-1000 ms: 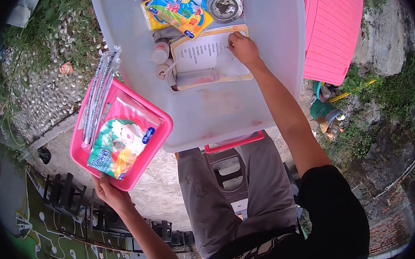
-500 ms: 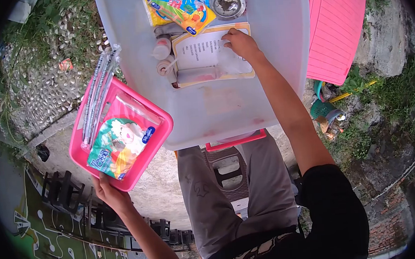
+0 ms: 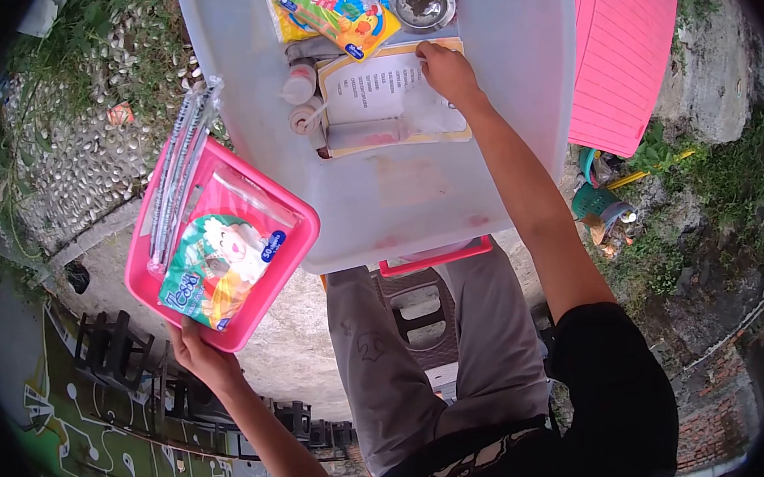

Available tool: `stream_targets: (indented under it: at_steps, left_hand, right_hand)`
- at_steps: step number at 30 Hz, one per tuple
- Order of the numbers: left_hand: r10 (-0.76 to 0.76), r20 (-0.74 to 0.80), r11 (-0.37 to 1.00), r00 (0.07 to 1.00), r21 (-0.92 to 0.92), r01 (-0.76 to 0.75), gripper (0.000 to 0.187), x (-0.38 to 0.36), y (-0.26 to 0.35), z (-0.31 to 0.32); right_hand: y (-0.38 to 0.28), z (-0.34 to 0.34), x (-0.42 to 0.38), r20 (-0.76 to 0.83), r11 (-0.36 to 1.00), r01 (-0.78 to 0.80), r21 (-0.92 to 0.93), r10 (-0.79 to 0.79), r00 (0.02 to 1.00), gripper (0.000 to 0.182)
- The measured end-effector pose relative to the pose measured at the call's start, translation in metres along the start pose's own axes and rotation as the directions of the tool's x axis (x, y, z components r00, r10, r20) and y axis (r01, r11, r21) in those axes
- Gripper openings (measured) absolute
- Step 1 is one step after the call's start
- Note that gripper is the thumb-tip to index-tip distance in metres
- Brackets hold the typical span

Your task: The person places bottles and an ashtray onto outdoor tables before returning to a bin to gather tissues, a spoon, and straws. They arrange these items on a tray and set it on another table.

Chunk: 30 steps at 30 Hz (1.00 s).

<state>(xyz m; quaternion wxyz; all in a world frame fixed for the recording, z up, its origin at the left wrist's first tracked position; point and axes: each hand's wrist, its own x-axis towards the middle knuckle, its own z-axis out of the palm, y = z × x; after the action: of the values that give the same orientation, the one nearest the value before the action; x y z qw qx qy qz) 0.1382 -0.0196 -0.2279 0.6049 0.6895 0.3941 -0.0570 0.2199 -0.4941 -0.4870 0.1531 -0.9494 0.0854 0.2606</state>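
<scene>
My left hand (image 3: 205, 358) grips the near edge of a pink plastic tray (image 3: 267, 312), holding it tilted beside the table's left side. In the tray lie a tissue pack (image 3: 222, 260) with an animal picture and a bundle of plastic-wrapped straws (image 3: 181, 169) sticking out past the rim. My right hand (image 3: 451, 72) is closed at the far right edge of a printed menu sheet (image 3: 366, 92) with a yellowish border; the fingertips are partly hidden. A clear plastic piece (image 3: 425, 105) and a transparent container (image 3: 365, 134) lie on the sheet.
On the pale table (image 3: 415, 200) stand two bottles (image 3: 300, 83), yellow-blue tissue packs (image 3: 341, 8) and a round metal ashtray (image 3: 422, 4). A pink slatted panel (image 3: 623, 49) is at the right. Below, a dark stool (image 3: 420, 321) sits between my legs.
My right hand has moved slightly away from me, to the far edge of the menu sheet. The left hand and pink tray have hardly moved.
</scene>
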Motion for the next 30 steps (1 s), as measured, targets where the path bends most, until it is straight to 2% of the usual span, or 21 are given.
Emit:
stream_targets:
  at_steps: [2,6,8,12,14,17,30]
  left_hand:
    - [-0.005,0.005,1.000,1.000,-0.016,0.005,0.031,-0.001,0.003,0.003]
    - [-0.007,0.018,0.999,1.000,-0.041,0.007,0.030,-0.001,0.001,0.003]
    - [-0.016,0.022,0.999,1.000,-0.040,0.017,0.030,0.001,-0.002,-0.002]
    - [-0.022,0.037,0.998,0.999,-0.051,0.024,0.029,0.000,0.000,-0.003]
    - [-0.024,0.025,0.999,0.999,-0.047,0.025,0.029,-0.001,0.001,-0.003]
    - [-0.021,0.018,0.999,1.000,-0.049,0.022,0.029,0.000,-0.001,-0.007]
    - [-0.030,0.035,0.998,0.999,-0.046,0.032,0.034,0.003,-0.005,-0.012]
  right_hand:
    - [0.002,0.002,-0.001,-0.107,0.992,0.124,-0.019,-0.125,0.986,0.026]
    - [0.000,0.005,-0.002,-0.123,0.972,0.232,-0.042,-0.235,0.964,0.027]
    - [-0.004,0.009,-0.004,-0.072,0.938,0.308,-0.157,-0.322,0.944,0.025]
    - [-0.007,0.016,-0.003,-0.004,0.973,0.213,-0.089,-0.214,0.977,0.027]
    - [-0.005,0.016,-0.003,0.083,0.987,0.152,0.054,-0.156,0.984,0.029]
    - [-0.005,0.011,-0.007,0.154,0.985,0.149,0.084,-0.161,0.975,0.032]
    - [-0.008,0.001,-0.009,0.268,0.985,0.158,0.063,-0.169,0.948,0.042]
